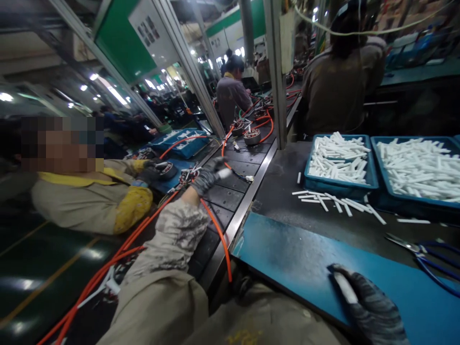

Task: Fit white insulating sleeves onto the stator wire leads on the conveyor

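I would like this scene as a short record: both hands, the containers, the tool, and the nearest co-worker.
Left hand: gloved, over the dark conveyor, near orange tubing
Right hand: gloved, at the blue board; white piece at the fingers, held or worn unclear
Containers: blue bins at right, holding white sticks; others loose in front
Tool: blue-handled cutters, by the board's far edge
Co-worker: at left, gloved hand at a round part

A mat (283,242) lies along the near edge of the bench (278,187), the right hand (375,306) upon it. Behind it, towards the right, two trays (338,189) of tubes (417,165) stand side by side, loose tubes (359,206) before the left one. Cutters (419,250) straddle the mat's far edge. Past the bench's left edge, the left hand (209,178) is over a conveyor (239,167).
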A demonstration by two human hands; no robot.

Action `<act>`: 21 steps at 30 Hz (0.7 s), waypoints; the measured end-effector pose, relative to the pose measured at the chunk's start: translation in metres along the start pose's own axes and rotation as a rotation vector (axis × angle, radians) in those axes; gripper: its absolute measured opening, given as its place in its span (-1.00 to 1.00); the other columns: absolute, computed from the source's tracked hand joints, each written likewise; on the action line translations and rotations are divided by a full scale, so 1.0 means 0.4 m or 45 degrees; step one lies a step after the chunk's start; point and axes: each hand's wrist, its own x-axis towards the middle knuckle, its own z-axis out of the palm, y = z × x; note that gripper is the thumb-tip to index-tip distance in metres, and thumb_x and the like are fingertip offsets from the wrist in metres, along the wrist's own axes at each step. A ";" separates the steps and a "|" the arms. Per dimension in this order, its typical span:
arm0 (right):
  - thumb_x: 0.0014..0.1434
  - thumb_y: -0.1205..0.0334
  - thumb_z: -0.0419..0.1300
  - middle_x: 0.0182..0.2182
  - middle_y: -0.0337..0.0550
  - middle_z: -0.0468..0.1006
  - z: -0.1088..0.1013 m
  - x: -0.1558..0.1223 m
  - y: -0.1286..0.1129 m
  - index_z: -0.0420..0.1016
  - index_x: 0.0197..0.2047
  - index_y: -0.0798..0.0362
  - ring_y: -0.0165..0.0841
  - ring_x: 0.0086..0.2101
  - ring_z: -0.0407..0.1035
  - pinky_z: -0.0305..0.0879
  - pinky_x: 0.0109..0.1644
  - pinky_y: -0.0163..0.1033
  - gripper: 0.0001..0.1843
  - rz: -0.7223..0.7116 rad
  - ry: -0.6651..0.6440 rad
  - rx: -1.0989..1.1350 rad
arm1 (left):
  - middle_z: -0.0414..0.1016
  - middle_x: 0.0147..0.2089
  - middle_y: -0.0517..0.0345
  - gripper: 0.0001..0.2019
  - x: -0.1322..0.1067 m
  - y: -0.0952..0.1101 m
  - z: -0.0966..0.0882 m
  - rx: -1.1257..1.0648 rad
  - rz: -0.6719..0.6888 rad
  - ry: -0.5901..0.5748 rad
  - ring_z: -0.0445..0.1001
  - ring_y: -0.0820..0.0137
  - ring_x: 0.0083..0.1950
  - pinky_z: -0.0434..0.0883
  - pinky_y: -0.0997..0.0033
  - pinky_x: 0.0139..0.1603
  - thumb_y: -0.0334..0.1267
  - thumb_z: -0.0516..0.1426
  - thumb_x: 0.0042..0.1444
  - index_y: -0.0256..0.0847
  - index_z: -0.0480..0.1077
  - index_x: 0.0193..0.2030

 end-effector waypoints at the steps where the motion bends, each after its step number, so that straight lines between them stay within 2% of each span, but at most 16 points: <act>1: 0.38 -0.17 0.06 -0.12 -0.07 0.75 -0.002 -0.002 0.000 0.70 -0.02 -0.02 -0.08 -0.17 0.68 0.65 0.00 0.03 -0.49 0.005 -0.002 -0.004 | 0.57 0.17 0.01 -0.55 -0.038 0.003 0.013 -0.046 0.086 -0.166 0.53 0.12 0.20 0.50 0.08 0.23 -0.06 0.34 0.19 -0.20 0.50 0.16; 2: 0.38 -0.18 0.06 -0.12 -0.07 0.75 -0.003 -0.004 0.000 0.70 -0.02 -0.02 -0.07 -0.17 0.68 0.65 0.01 0.03 -0.48 0.014 0.000 -0.008 | 0.59 0.17 0.04 -0.51 -0.080 0.002 0.031 -0.105 0.186 -0.386 0.53 0.11 0.23 0.48 0.12 0.26 -0.06 0.38 0.12 -0.16 0.52 0.16; 4: 0.38 -0.20 0.06 -0.14 -0.09 0.76 -0.002 -0.008 0.002 0.70 -0.03 -0.02 -0.09 -0.19 0.69 0.64 0.01 0.01 -0.47 0.026 0.010 -0.014 | 0.59 0.21 0.01 -0.40 -0.164 -0.008 0.078 -0.242 0.410 -0.988 0.53 0.08 0.26 0.45 0.12 0.30 -0.04 0.42 0.05 -0.13 0.50 0.23; 5: 0.37 -0.21 0.06 -0.14 -0.10 0.76 -0.001 -0.009 0.004 0.70 -0.04 -0.03 -0.11 -0.20 0.69 0.64 0.02 0.00 -0.47 0.025 0.012 -0.014 | 0.60 0.19 -0.03 -0.36 -0.201 -0.016 0.107 -0.285 0.453 -1.229 0.56 0.08 0.22 0.46 0.13 0.28 -0.02 0.41 0.05 -0.17 0.49 0.26; 6: 0.37 -0.22 0.05 -0.14 -0.11 0.76 0.000 -0.010 0.006 0.70 -0.05 -0.03 -0.12 -0.20 0.69 0.63 0.02 -0.02 -0.46 0.018 0.017 -0.014 | 0.63 0.14 -0.06 -0.33 -0.233 -0.025 0.137 -0.328 0.463 -1.368 0.59 0.09 0.18 0.48 0.15 0.25 0.02 0.40 0.05 -0.22 0.48 0.27; 7: 0.38 -0.24 0.04 -0.14 -0.11 0.76 0.002 -0.010 0.007 0.70 -0.06 -0.03 -0.12 -0.20 0.69 0.63 0.01 -0.02 -0.45 0.006 0.021 -0.016 | 0.64 0.11 -0.08 -0.30 -0.259 -0.034 0.169 -0.394 0.435 -1.425 0.61 0.12 0.14 0.50 0.20 0.21 0.05 0.38 0.07 -0.24 0.46 0.29; 9: 0.38 -0.26 0.01 -0.14 -0.11 0.76 0.004 -0.009 0.009 0.70 -0.05 -0.02 -0.11 -0.18 0.68 0.63 -0.01 -0.01 -0.41 -0.014 0.023 -0.029 | 0.65 0.08 -0.07 -0.30 -0.292 -0.050 0.232 -0.568 0.323 -1.331 0.61 0.20 0.09 0.51 0.28 0.14 0.10 0.34 0.11 -0.24 0.44 0.31; 11: 0.39 -0.27 0.00 -0.13 -0.10 0.76 0.004 -0.008 0.009 0.69 -0.04 -0.02 -0.10 -0.18 0.68 0.63 -0.03 -0.01 -0.40 -0.018 0.021 -0.054 | 0.65 0.03 -0.03 -0.35 -0.306 -0.059 0.290 -0.736 0.154 -1.106 0.61 0.28 0.00 0.52 0.33 0.05 0.12 0.31 0.14 -0.20 0.46 0.28; 14: 0.40 -0.28 -0.02 -0.14 -0.10 0.76 0.001 -0.008 0.006 0.68 -0.04 -0.01 -0.07 -0.19 0.68 0.63 -0.06 0.03 -0.39 -0.035 0.041 -0.104 | 0.64 -0.17 0.01 -0.42 -0.307 -0.064 0.361 -0.786 -0.043 -0.830 0.57 0.35 -0.25 0.52 0.32 -0.16 0.14 0.25 0.18 -0.21 0.49 0.20; 17: 0.43 -0.24 -0.04 -0.15 -0.11 0.76 -0.002 -0.007 0.005 0.67 -0.03 0.01 -0.07 -0.21 0.69 0.63 -0.11 0.06 -0.40 -0.087 0.053 -0.138 | 0.62 -0.21 -0.01 -0.48 -0.306 -0.068 0.405 -0.746 -0.073 -0.731 0.54 0.33 -0.30 0.51 0.27 -0.22 0.08 0.24 0.20 -0.17 0.49 0.19; 21: 0.46 -0.14 -0.01 -0.14 -0.10 0.76 -0.006 -0.003 0.003 0.65 -0.01 0.04 -0.13 -0.21 0.69 0.63 -0.06 0.00 -0.47 -0.165 0.055 -0.134 | 0.61 -0.15 0.03 -0.57 -0.311 -0.075 0.425 -0.667 -0.047 -0.650 0.54 0.27 -0.18 0.52 0.20 -0.07 -0.01 0.25 0.18 -0.06 0.52 0.17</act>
